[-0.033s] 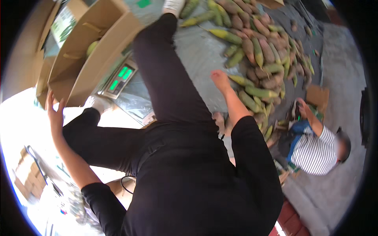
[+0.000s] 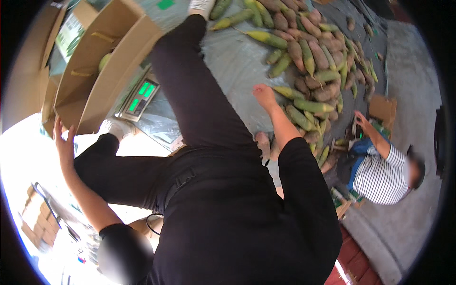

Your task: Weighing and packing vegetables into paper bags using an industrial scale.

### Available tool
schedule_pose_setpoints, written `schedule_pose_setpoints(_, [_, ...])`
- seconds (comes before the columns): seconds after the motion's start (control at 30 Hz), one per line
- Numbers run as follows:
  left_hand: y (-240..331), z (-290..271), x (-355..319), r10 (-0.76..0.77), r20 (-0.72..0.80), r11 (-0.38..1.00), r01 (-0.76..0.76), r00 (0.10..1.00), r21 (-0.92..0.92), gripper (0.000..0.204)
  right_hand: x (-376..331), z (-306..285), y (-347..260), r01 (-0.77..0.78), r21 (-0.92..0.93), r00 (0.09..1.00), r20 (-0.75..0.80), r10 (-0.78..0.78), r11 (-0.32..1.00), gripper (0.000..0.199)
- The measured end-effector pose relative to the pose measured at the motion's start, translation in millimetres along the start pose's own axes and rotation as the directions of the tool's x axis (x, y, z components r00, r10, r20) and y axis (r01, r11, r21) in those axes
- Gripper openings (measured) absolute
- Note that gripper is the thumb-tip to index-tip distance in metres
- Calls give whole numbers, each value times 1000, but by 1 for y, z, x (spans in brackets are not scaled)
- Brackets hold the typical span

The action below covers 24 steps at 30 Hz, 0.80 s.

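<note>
My left hand (image 2: pixel 65 142) is at the near lower corner of a cardboard box (image 2: pixel 118 66), fingers apart and fingertips at its edge. Whether they press on the cardboard, I cannot tell. Inside the box a pale green rounded thing (image 2: pixel 104 61) partly shows. My right hand (image 2: pixel 264 96) is closed in a loose fist over the plastic sheet (image 2: pixel 232 71), with nothing visible in it. Just beyond it lies a heap of long root vegetables that look like radishes, some green (image 2: pixel 313 105), others pinkish brown (image 2: pixel 319 56).
A scale (image 2: pixel 139 99) with lit green digits stands between the box and my leg. To the right sits a person in a striped shirt (image 2: pixel 380 178), one hand raised beside a small cardboard piece (image 2: pixel 383 110). Stacked brown blocks or boxes (image 2: pixel 40 218) show at lower left.
The whole view has shifted slightly, with the box and heap a little further left. The other person's raised hand has moved up slightly. Both my hands keep nearly the same pose.
</note>
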<state>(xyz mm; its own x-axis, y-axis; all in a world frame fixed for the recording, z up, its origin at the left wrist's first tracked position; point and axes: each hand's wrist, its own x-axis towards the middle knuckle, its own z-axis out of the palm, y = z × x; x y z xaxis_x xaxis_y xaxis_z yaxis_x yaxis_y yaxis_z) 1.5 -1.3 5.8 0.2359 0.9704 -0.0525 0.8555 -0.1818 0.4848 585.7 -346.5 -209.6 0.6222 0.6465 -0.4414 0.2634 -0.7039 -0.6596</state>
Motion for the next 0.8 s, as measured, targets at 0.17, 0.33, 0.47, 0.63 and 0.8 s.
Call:
schedule_pose_setpoints(0.17, [5,-10,0,-72,56,997,70,996,40,58,-54,-26,25,-175,-350,980,28,197,920,26])
schedule_pose_setpoints(0.33, [-3,-2,6,-42,45,999,41,998,17,57,-98,-31,126,-413,-274,903,-2,430,868,24])
schedule_pose_setpoints(0.47, [-5,8,12,-31,43,998,29,999,47,56,-140,-17,192,-448,-323,884,-18,467,834,20])
schedule_pose_setpoints(0.63, [-7,-1,14,-10,17,994,8,1000,108,56,-151,2,187,-541,-213,821,75,566,813,21])
schedule_pose_setpoints(0.8, [-16,3,18,25,19,997,-27,1000,76,56,-122,-16,185,-276,-316,926,166,339,908,23])
